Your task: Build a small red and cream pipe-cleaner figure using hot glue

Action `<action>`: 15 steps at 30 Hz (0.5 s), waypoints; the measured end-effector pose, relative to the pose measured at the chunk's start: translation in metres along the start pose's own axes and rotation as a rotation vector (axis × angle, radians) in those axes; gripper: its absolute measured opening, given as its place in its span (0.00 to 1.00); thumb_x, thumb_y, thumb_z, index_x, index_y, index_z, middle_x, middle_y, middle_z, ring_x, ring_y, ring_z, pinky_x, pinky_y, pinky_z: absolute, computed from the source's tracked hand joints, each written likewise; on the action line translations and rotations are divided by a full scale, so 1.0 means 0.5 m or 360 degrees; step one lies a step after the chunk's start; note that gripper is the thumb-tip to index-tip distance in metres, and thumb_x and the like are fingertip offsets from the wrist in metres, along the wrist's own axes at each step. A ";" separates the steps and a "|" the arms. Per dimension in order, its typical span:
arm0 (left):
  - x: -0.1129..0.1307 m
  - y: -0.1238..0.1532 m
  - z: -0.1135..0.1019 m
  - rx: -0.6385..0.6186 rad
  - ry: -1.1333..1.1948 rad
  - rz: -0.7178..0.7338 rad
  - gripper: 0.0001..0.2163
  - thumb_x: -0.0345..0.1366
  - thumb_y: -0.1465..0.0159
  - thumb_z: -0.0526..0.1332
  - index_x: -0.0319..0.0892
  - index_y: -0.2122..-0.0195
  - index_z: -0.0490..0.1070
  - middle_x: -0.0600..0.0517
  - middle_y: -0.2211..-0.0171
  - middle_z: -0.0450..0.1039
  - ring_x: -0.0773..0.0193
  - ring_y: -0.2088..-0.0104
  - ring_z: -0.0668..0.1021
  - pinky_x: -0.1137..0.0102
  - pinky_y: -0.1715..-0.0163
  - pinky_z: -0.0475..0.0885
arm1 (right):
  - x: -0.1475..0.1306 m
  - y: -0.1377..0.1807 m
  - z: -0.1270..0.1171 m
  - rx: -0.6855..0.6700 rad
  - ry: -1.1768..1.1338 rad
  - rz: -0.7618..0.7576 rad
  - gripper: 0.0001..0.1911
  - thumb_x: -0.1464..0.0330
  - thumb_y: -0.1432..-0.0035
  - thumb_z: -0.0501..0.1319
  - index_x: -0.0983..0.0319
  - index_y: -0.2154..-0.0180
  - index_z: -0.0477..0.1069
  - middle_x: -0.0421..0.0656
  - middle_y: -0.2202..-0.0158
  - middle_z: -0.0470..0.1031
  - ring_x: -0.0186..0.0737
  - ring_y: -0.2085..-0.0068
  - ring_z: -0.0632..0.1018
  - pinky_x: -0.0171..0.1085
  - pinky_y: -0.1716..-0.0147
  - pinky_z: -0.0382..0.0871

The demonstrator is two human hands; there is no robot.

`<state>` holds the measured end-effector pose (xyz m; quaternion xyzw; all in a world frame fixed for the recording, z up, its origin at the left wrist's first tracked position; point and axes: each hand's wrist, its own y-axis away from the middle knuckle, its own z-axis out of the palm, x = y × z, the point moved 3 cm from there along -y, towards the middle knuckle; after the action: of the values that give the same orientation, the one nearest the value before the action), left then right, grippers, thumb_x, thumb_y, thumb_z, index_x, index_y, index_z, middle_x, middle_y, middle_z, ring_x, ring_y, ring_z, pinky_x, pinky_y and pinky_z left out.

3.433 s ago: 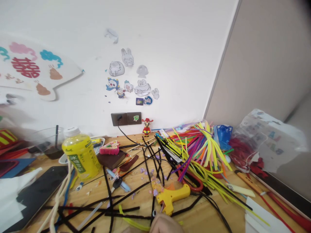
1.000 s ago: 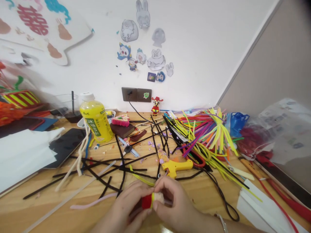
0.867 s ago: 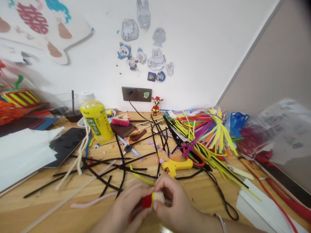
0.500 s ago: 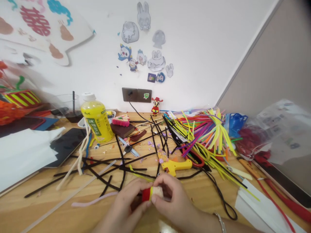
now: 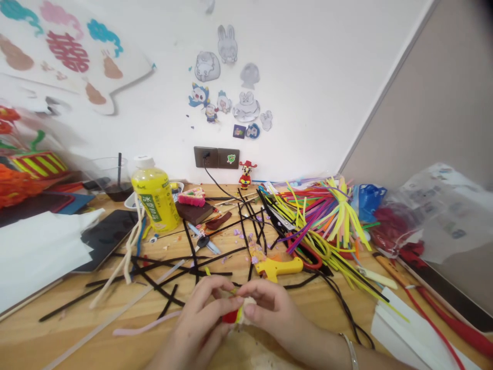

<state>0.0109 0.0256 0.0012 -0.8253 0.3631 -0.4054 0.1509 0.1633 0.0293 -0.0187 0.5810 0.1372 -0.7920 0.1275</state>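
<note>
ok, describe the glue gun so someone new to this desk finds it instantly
On the wooden desk, find the tangle of black pipe cleaners at its middle. Just beyond the left hand and right hand, which pinch a red-and-yellow piece, lies the glue gun: the only pistol-shaped yellow plastic thing among thin fuzzy stems.

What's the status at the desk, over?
Left hand and right hand both pinch small red-and-yellow fuzzy piece. Black pipe-cleaner stems and yellow glue gun lie just beyond.

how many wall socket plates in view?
2, side by side above the wooden desk: left dark socket plate, black cable plugged in; right dark socket plate, green sticker on it.
</note>
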 end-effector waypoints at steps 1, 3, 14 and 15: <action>0.001 -0.001 0.000 0.0029 -0.0028 0.0018 0.19 0.19 0.44 0.52 0.50 0.57 0.66 0.50 0.58 0.63 0.63 0.59 0.71 0.71 0.63 0.70 | 0.001 -0.001 0.000 0.0002 -0.0024 -0.0003 0.13 0.63 0.52 0.65 0.62 0.63 0.72 0.42 0.67 0.74 0.35 0.65 0.73 0.34 0.66 0.66; 0.006 -0.004 -0.002 0.0024 -0.0066 0.0071 0.18 0.19 0.43 0.52 0.49 0.58 0.66 0.50 0.59 0.63 0.64 0.60 0.70 0.71 0.63 0.70 | 0.001 -0.002 0.000 0.0000 -0.0051 -0.0024 0.12 0.65 0.53 0.66 0.61 0.64 0.72 0.40 0.68 0.73 0.34 0.66 0.73 0.33 0.66 0.65; 0.015 0.001 -0.026 -0.0074 0.0006 -0.0199 0.18 0.27 0.41 0.53 0.50 0.51 0.60 0.50 0.53 0.68 0.62 0.51 0.70 0.72 0.54 0.69 | -0.015 -0.003 -0.007 0.0117 0.0124 -0.0104 0.14 0.64 0.55 0.67 0.62 0.64 0.73 0.42 0.67 0.71 0.36 0.65 0.71 0.35 0.64 0.63; 0.011 0.001 -0.025 -0.0057 0.0023 -0.0229 0.16 0.28 0.40 0.54 0.51 0.52 0.61 0.50 0.54 0.69 0.62 0.52 0.71 0.72 0.55 0.69 | -0.016 -0.003 -0.007 0.0115 0.0140 -0.0104 0.14 0.63 0.55 0.66 0.62 0.65 0.73 0.42 0.67 0.71 0.36 0.65 0.70 0.35 0.64 0.63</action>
<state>0.0033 0.0216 0.0115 -0.8489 0.3110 -0.4146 0.1040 0.1681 0.0323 -0.0121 0.6147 0.1327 -0.7739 0.0744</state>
